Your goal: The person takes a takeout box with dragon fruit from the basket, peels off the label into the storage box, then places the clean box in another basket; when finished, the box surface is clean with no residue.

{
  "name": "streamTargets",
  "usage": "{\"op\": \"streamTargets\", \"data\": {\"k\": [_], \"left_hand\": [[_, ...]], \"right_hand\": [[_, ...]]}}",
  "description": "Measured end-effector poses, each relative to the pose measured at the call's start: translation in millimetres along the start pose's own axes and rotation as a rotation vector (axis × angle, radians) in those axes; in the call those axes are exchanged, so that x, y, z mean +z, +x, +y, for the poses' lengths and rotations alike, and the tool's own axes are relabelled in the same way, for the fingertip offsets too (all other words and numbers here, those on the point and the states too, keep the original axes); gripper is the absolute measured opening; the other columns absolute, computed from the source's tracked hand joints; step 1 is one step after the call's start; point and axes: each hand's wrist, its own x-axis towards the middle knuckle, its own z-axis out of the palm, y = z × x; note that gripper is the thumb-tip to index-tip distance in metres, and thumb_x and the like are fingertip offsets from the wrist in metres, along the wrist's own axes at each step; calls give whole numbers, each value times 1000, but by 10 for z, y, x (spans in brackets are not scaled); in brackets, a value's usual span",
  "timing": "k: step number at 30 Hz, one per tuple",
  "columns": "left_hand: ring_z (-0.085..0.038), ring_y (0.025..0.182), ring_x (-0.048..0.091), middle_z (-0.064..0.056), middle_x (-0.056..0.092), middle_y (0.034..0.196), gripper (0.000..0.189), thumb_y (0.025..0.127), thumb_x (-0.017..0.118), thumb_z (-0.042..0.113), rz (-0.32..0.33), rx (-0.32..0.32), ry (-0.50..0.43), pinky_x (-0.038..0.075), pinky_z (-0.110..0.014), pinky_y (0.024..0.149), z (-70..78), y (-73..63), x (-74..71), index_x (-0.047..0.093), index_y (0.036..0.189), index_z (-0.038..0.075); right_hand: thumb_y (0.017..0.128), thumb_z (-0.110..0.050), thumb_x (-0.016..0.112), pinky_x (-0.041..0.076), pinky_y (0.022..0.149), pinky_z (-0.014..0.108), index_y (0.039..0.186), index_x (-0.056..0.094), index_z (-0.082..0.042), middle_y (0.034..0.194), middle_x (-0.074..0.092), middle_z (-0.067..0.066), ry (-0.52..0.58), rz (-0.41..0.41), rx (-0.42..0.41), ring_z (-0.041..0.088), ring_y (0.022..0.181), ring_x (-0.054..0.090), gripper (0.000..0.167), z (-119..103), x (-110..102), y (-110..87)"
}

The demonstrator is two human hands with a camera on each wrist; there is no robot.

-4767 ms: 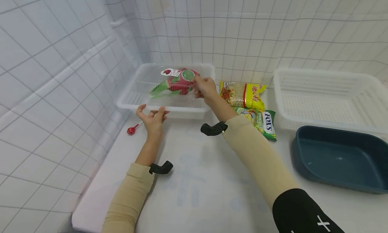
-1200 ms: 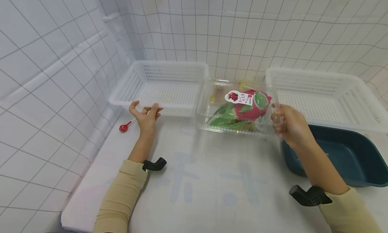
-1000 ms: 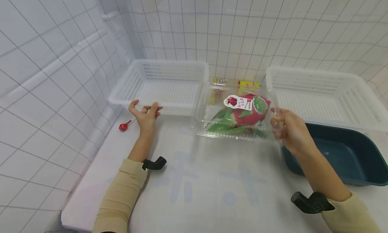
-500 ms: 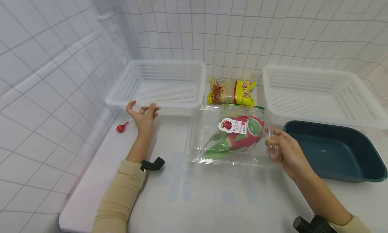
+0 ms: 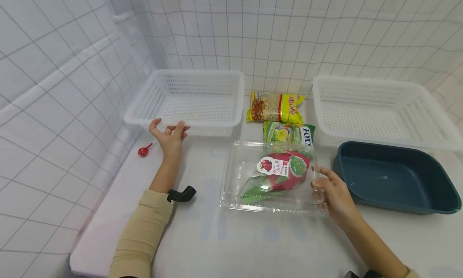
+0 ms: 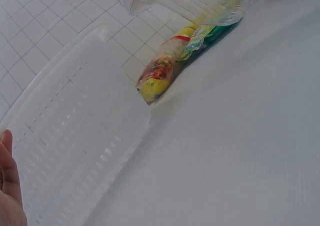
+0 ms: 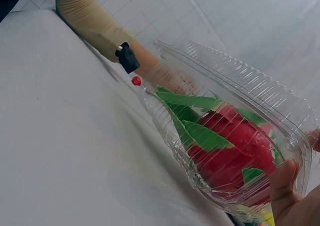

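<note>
My right hand grips the right edge of a clear plastic clamshell box. Inside lies a red dragon fruit with green leaves, under a white label. The right wrist view has this box tilted above the white table, thumb on its near edge. At the left, my left hand holds the front rim of a white perforated basket between thumb and fingers. Only part of that hand shows in the left wrist view, against the basket wall.
Behind the box lie a yellow food packet and a partly covered green FOX'S candy bag. A red lollipop is beside the left basket. At right stand another white basket and a dark blue bin.
My right hand has lifted the clamshell box out of the left basket, carried it right, then brought it nearer. The packets behind show again. My left hand stays on the basket rim.
</note>
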Motion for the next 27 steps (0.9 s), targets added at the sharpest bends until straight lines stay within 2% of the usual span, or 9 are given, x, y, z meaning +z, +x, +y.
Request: {"op": "streamTargets", "data": {"k": [5,10,17,22,27], "left_hand": [[-18,66,68,-7,47,74,62,87,70,0,0,-2,-6,52,-18,56,-20,1,18,24,123,20],[-18,66,68,-8,47,75,62,87,71,1,-5,11,2,51,-18,56,-13,5,34,24,122,20],[-18,66,68,-9,47,75,62,87,72,1,-1,38,31,52,-19,57,26,3,35,24,122,19],[-19,66,69,-9,49,75,55,88,69,0,2,69,91,53,-20,58,-8,-1,20,27,119,16],[-16,60,68,-8,51,73,42,90,69,6,-4,151,220,51,-20,56,-61,-27,11,35,114,14]], "right_hand": [[97,0,43,39,41,16,129,33,7,70,50,-5,-10,9,-17,4,54,45,34,58,-7,11],[97,0,43,38,40,17,129,34,6,67,50,-4,-31,28,0,5,52,44,34,97,-9,16],[96,0,44,41,43,18,131,34,8,72,53,-4,-17,23,-13,5,55,47,36,128,-6,19],[95,2,44,43,44,18,128,36,7,71,55,-4,-38,5,-25,5,55,49,34,142,-25,9],[95,1,47,49,51,21,128,37,8,76,61,-2,-100,1,-11,6,61,55,35,134,-46,3]]}}
